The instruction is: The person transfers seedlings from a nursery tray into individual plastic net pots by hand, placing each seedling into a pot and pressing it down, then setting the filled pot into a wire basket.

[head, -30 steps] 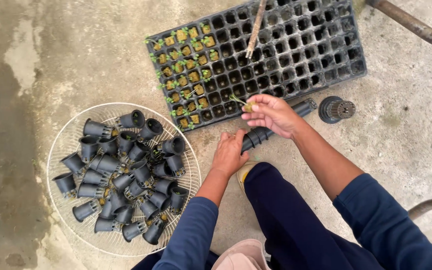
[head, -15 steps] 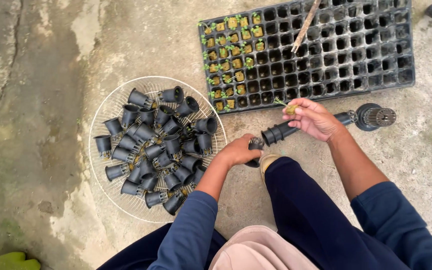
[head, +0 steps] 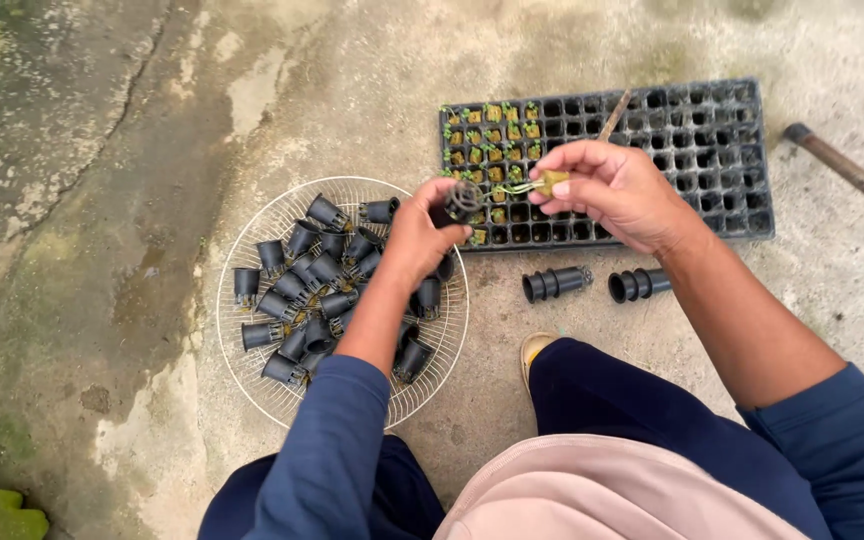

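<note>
2 hands meet just above the lower left edge of the black seedling tray [head: 712,150], upper centre of the frame. Your left hand [head: 422,235] is closed around 1 small black net pot [head: 464,198], its slotted mouth turned toward your right hand [head: 617,190]. That hand pinches a yellowish sponge plug [head: 552,181] whose thin green seedling [head: 517,187] points at the pot. Pot and plug sit near each other, not yet joined.

To seat it well, I'd keep the pot steady and level the plug with the opening, so the fine stem isn't bent against the rim. Hold the plug by the sponge only, and press lightly.

More net pots lie heaped in the white wire basket [head: 252,385] at left centre. 2 stacks of black pots [head: 555,284] lie on the concrete floor [head: 102,150] below the tray. Filled cells occupy the tray's left end only.
</note>
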